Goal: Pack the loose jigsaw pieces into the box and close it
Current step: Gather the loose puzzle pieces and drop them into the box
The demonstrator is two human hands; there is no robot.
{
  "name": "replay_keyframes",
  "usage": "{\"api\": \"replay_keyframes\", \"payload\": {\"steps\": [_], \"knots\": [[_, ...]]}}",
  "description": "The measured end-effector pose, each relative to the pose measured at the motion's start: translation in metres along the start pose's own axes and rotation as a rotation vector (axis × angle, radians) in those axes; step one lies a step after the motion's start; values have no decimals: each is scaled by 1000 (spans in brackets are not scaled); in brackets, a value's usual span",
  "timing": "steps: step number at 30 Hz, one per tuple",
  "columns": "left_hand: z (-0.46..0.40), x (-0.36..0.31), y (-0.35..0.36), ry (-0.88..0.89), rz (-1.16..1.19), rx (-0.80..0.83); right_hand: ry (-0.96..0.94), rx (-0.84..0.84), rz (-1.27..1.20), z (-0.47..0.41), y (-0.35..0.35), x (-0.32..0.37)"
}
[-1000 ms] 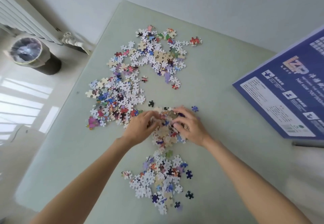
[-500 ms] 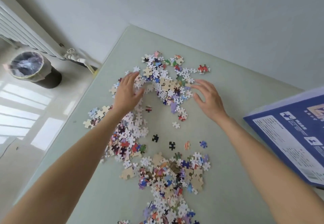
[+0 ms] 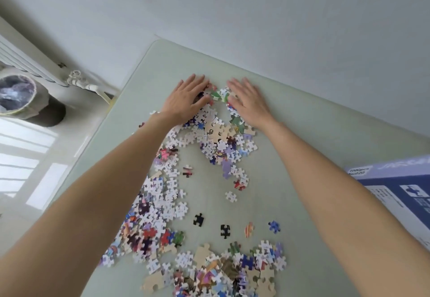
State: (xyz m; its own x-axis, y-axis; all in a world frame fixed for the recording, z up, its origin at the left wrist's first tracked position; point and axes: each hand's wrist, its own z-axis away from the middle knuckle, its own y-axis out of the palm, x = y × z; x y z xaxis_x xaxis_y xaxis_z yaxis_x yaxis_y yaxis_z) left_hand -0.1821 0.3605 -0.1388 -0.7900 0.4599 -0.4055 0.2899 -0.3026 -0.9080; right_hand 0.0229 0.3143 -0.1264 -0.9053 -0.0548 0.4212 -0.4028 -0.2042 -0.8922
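Hands, left hand (image 3: 186, 100) and right hand (image 3: 249, 103), press flat (fingers straight, grasping nothing) on far jigsaw pieces (image 3: 218, 134).

The jigsaw pieces (image 3: 209, 134) lie on the table (image 3: 302, 120), from far to near. The box (image 3: 400, 194) is at the right; the bin (image 3: 21, 96) stands far left, on the floor.

Both forearms were bare from the bottom of the frame to the wrists, with no sleeve showing. The left hand (image 3: 186, 101) and the right hand (image 3: 250, 104) wore no gloves, and no ring, watch or bracelet showed. The fingernails were short; whether they were painted could not be told.
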Motion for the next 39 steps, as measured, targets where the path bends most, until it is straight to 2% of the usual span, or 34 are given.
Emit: {"api": "replay_keyframes", "payload": {"steps": [2, 6, 16, 19, 22, 25, 27, 31, 34, 36, 39], "knots": [[11, -8, 3, 47, 6, 32, -75, 64, 58, 2, 7, 9], [63, -29, 11, 100, 21, 97, -142, 57, -3, 50, 20, 14], [217, -115, 32, 113, 229, 257, -126, 182, -174, 246, 43, 53], [231, -115, 22, 85, 313, 197, -126, 65, -239, 246, 22, 54], [229, -93, 10, 7, 345, 11, -25, -70, -180, 208, 1, 35], [216, -55, 3, -27, 223, -212, 130, -84, -79, 151, -7, 3], [207, -28, -1, -65, 128, -259, 231, -62, -36, 122, -2, -17], [188, 22, -8, -236, -28, -190, 291, -72, 21, 91, 9, -29], [167, 48, -16, -283, -32, -102, 99, -33, -31, 103, 13, -13], [157, 52, -17, -234, -50, -31, -33, 62, -70, 126, 18, 7], [151, 33, -7, -125, -74, 20, -87, 147, -102, 172, 30, 32]]}}
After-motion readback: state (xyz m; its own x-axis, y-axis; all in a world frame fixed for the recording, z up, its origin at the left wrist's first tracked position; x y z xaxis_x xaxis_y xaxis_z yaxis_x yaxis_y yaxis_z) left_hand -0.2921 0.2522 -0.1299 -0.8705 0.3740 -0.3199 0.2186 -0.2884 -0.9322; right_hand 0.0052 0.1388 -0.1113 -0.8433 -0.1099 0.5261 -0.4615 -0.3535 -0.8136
